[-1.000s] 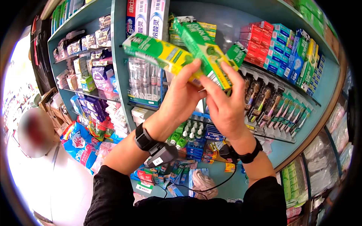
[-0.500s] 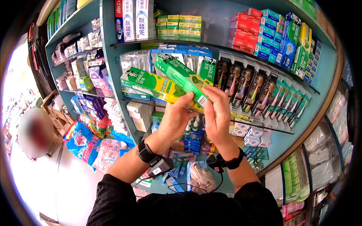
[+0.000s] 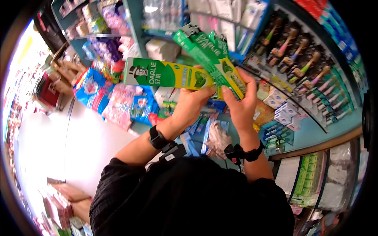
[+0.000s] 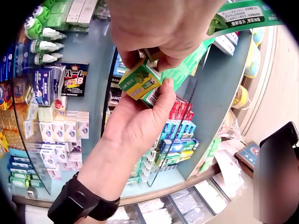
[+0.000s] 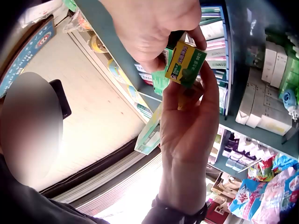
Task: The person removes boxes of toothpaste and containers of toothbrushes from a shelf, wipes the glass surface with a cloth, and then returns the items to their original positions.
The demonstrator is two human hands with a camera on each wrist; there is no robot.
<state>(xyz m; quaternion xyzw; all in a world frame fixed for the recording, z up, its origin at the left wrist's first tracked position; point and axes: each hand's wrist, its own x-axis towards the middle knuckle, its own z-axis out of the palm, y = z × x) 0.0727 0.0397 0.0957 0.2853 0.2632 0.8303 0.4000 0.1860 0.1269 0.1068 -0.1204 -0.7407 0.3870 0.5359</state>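
In the head view, the left hand (image 3: 189, 105) pinches the lower end of a green and yellow DARLIE box (image 3: 169, 74), its printed front facing up. The right hand (image 3: 243, 104) grips the lower end of a second DARLIE box (image 3: 214, 61), tilted up to the left across the first one's end. Part of another green box (image 3: 219, 42) shows behind it. The left wrist view has the left hand (image 4: 166, 25) above and the right hand (image 4: 135, 123) below, at a box end (image 4: 140, 83). In the right wrist view, a yellow-green box end (image 5: 186, 64) lies between both hands' fingers.
Hanging toothbrushes (image 3: 299, 51) fill the rack at the right. Blue and pink bags (image 3: 92, 92) stand at the left. Below the hands are a pale cloth bundle (image 3: 218, 137) and small packs (image 3: 192, 143). A person (image 5: 30, 126) stands nearby in the right wrist view.
The head view has tilted downward, so the shelves appear higher. The left hand's box has turned nearly level with its front upward. Both hands keep their hold on the boxes.
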